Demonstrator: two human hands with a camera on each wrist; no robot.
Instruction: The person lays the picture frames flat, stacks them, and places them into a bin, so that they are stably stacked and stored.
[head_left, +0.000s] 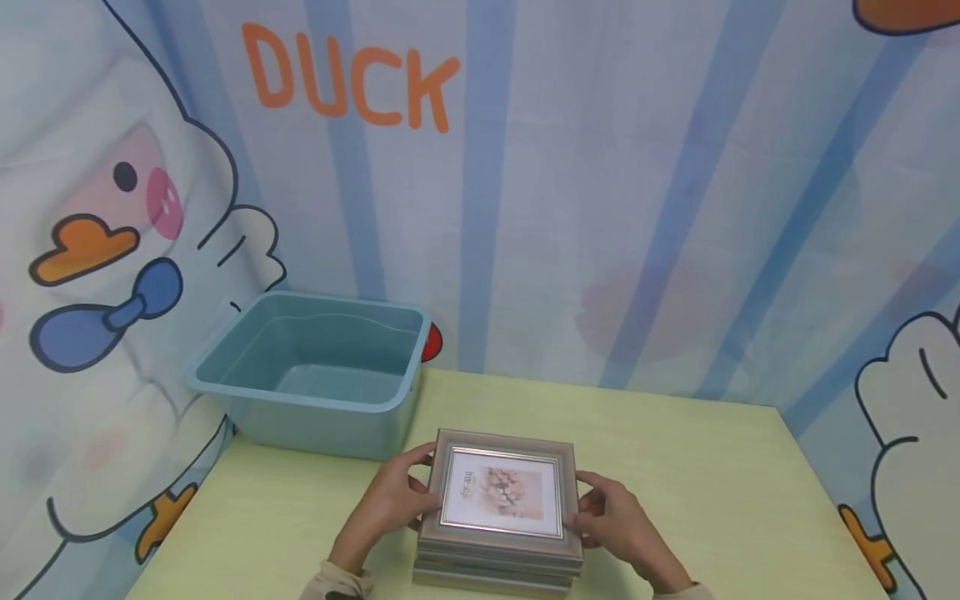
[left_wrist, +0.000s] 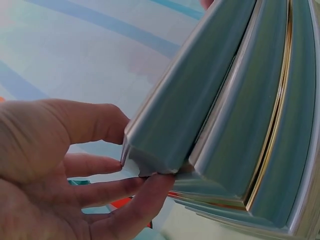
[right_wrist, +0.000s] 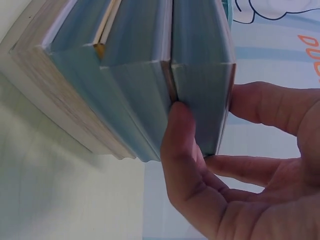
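Observation:
A stack of several picture frames with silvery-beige borders stands at the front middle of the table in the head view. The top picture frame (head_left: 501,492) lies face up, showing a printed floral card. My left hand (head_left: 396,497) grips this frame by its left side. In the left wrist view, thumb and fingers are at a corner of the top frame (left_wrist: 185,95). My right hand (head_left: 611,521) holds the opposite side. The right wrist view shows one fingertip at the seam below the top frame (right_wrist: 200,90). The lower frames (head_left: 495,577) sit beneath, slightly offset from one another.
A blue-green plastic bin (head_left: 307,400) stands at the back left of the pale yellow table (head_left: 712,483), with nothing seen inside. Behind the table hangs a striped backdrop (head_left: 570,208) with duck drawings. It continues along the left and right sides.

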